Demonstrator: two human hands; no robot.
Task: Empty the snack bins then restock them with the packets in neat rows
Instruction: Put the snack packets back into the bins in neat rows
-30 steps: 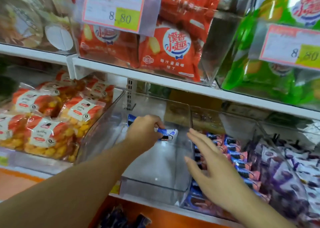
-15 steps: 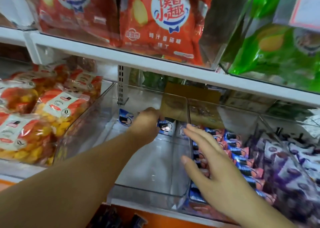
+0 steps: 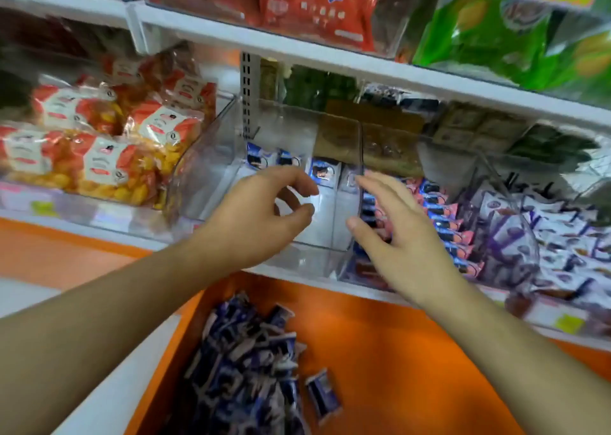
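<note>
Both the left hand [image 3: 264, 210] and the right hand [image 3: 393, 233] hover loose-fingered, holding nothing, over the clear bin [image 3: 211, 170] with blue packets [image 3: 291, 161] at its far wall.

The clear bin [image 3: 211, 177] in the middle is staying mostly bare, so a hand is finding lots of room to reach in from above. Three blue packets [image 3: 322, 170] are standing only at its far wall. The white shelf [image 3: 330, 58] above is closing in the top. Full bins are sitting tight on the left and right.
</note>
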